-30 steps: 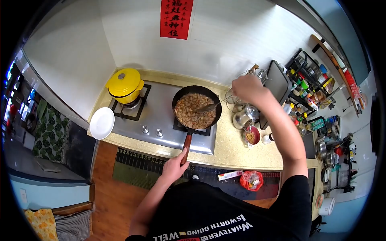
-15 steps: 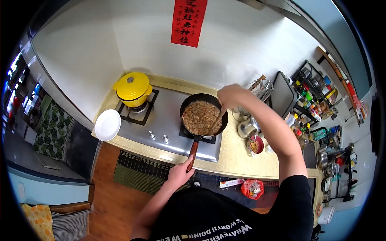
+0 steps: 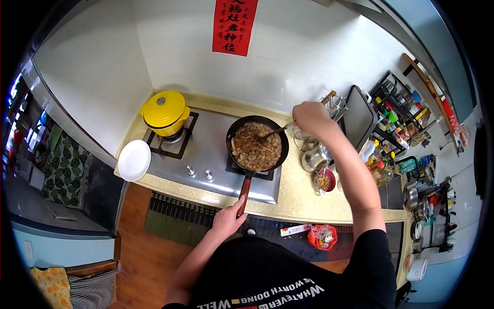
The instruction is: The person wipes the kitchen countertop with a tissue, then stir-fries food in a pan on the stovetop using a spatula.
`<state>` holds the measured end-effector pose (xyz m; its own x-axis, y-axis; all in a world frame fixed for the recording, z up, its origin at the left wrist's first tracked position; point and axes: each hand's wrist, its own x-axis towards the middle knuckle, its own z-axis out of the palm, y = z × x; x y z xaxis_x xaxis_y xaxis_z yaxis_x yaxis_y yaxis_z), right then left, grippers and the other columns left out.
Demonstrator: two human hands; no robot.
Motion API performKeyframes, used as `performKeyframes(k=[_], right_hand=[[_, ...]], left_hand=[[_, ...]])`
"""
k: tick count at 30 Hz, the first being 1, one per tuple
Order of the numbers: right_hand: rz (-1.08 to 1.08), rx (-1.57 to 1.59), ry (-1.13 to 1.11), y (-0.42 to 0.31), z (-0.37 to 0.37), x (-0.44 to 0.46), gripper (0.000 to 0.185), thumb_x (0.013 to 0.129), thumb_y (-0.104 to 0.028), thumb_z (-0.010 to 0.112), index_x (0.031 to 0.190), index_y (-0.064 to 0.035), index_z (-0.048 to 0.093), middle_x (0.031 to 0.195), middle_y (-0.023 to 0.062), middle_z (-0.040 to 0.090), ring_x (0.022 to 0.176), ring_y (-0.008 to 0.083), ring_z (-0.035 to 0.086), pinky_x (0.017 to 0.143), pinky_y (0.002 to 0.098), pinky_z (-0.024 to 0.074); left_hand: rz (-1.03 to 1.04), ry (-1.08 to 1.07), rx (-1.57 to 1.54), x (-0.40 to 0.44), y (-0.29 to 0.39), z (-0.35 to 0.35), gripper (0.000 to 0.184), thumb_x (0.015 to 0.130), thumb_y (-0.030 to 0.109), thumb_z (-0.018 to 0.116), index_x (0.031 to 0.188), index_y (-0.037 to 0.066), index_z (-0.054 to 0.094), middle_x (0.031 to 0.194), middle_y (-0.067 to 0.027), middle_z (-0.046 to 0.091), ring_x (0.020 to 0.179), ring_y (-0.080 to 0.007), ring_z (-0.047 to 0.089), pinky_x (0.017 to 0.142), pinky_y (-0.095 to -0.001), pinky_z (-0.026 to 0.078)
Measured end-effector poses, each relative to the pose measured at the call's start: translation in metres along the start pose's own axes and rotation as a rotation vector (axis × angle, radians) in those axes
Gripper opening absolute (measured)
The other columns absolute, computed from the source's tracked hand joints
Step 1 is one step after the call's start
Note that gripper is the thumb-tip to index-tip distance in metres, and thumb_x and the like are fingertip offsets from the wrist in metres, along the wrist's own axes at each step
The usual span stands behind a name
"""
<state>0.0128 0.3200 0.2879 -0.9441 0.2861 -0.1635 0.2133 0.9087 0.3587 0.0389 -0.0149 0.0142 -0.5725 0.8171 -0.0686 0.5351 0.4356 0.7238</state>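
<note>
A black frying pan (image 3: pixel 232 154) rests on the right burner of the stove, with chopped brown food (image 3: pixel 252 147) spread in it. My left hand (image 3: pixel 228 220) is closed around the end of the pan's reddish-brown handle (image 3: pixel 245 193). Above the pan's right rim, my right hand (image 3: pixel 312 119) grips the upper part of a spatula (image 3: pixel 274 133). The spatula's lower end lies in the food near the middle of the pan, and its far end is hidden in the food.
On the left burner sits a yellow lidded pot (image 3: pixel 163 109). A white plate (image 3: pixel 134 160) lies at the counter's left edge. Right of the pan stand a metal pot (image 3: pixel 311 160) and a red bowl (image 3: pixel 331 179). Bottles (image 3: pixel 380 164) and a grey tray (image 3: pixel 357 117) are farther right.
Since half a second ago, my right hand has moved right, and the spatula's tip has shifted from the pan's lower right up to its middle. My left hand keeps hold of the handle.
</note>
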Motion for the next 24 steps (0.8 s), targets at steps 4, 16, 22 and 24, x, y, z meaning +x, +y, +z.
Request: performKeyframes(k=[4, 16, 22, 24], right_hand=[[-0.14, -0.097, -0.111, -0.013, -0.023, -0.003, 0.009, 0.085, -0.011, 0.074, 0.089, -0.004, 0.079, 0.086, 0.0146, 0.077, 0.082, 0.0307, 0.076, 0.067, 0.0408, 0.0596], [-0.135, -0.093, 0.068, -0.047, 0.023, 0.018, 0.014, 0.088, -0.015, 0.068, 0.085, -0.0055, 0.077, 0.085, 0.0151, 0.076, 0.083, 0.0299, 0.076, 0.065, 0.0415, 0.059], [-0.004, -0.042, -0.031, -0.004, -0.016, 0.009, 0.01, 0.087, -0.013, 0.077, 0.092, -0.0047, 0.077, 0.091, 0.0129, 0.078, 0.086, 0.0306, 0.076, 0.068, 0.0401, 0.06], [-0.04, -0.091, -0.103, -0.01, -0.026, 0.005, 0.011, 0.086, -0.015, 0.079, 0.091, -0.0058, 0.078, 0.09, 0.0122, 0.078, 0.086, 0.0303, 0.076, 0.068, 0.0396, 0.0599]], left_hand=[[0.009, 0.002, 0.007, 0.001, 0.003, -0.003, 0.07, 0.093, 0.034, 0.074, 0.155, 0.015, 0.047, 0.084, -0.0202, 0.072, 0.079, -0.0413, 0.072, 0.073, -0.0489, 0.058], [-0.029, -0.028, -0.013, -0.001, 0.006, -0.005, 0.071, 0.093, 0.034, 0.073, 0.157, 0.018, 0.046, 0.089, -0.0196, 0.072, 0.082, -0.0397, 0.072, 0.076, -0.0491, 0.058], [-0.022, 0.013, -0.028, 0.0, 0.005, -0.001, 0.07, 0.092, 0.033, 0.074, 0.155, 0.016, 0.048, 0.087, -0.0213, 0.073, 0.082, -0.0422, 0.072, 0.075, -0.049, 0.057], [-0.023, 0.01, -0.034, 0.0, 0.007, -0.003, 0.07, 0.092, 0.033, 0.074, 0.155, 0.016, 0.049, 0.087, -0.0213, 0.073, 0.082, -0.0422, 0.072, 0.075, -0.0488, 0.057]])
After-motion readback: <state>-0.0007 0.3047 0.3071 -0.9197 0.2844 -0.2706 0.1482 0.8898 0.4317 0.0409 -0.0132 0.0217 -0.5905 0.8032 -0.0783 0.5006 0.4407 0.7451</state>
